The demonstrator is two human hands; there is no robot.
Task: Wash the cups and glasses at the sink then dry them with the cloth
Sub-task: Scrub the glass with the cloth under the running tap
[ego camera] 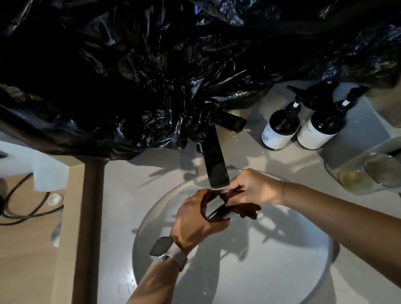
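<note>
while under tap (214,165), both hands curl: left hand (196,221) round glass (215,211), right hand (253,188) pinching cloth (247,209).

Left hand (196,221) curled in a grip (watch on wrist), right hand (253,188) pinching, forearms converging

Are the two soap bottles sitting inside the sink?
No, both soap bottles stand on the counter behind and to the right of the sink, outside its bowl.

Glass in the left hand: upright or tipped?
Tipped. The glass lies sideways in the left hand under the faucet.
</note>
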